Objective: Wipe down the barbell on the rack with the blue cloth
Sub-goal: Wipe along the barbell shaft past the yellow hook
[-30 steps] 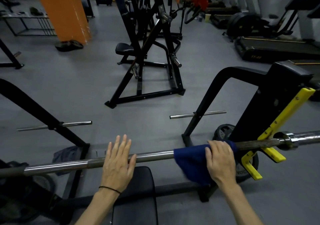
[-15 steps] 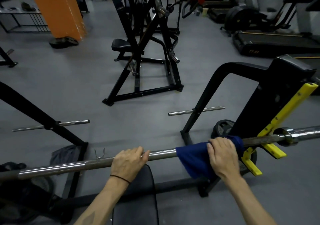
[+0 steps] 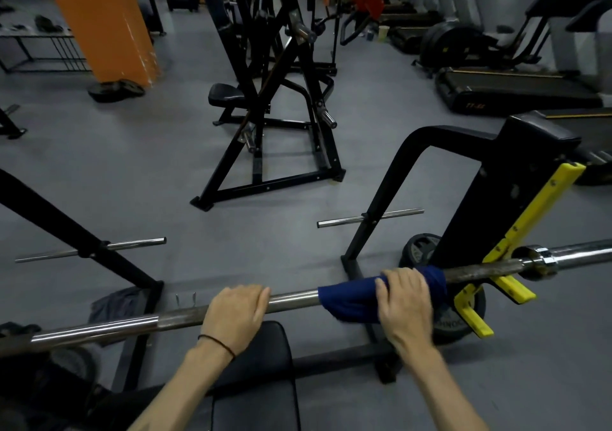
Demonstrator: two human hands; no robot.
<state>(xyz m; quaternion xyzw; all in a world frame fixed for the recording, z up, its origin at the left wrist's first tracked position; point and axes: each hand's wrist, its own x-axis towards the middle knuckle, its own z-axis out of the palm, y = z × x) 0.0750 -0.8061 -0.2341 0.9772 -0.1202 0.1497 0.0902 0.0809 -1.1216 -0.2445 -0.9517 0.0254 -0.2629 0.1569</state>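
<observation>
Wiping appears to be under way rather than finished: the blue cloth is wrapped over the barbell on its right part, just left of the yellow hook of the rack, and the right hand has its fingers curled over cloth and bar together, gripping both. The left hand lies further left on the bare shaft with its fingers curled over the top of it, holding the bar, probably to steady it. The barbell itself rests across the rack, running from the near left edge to the right edge, above the black bench pad. How much has been cleaned cannot be read from the metal; the stretch right of the cloth looks dull and brownish, the middle and left stretches are shinier, and the sleeve at far right gleams. As a judgement, the long run between the two hands, the left portion beyond the left hand, and the right end past the hook all lack any sign of the cloth on them now. No container shows here; a weight plate leans at the foot of the right upright, and a grey rag lies on the floor at left.
</observation>
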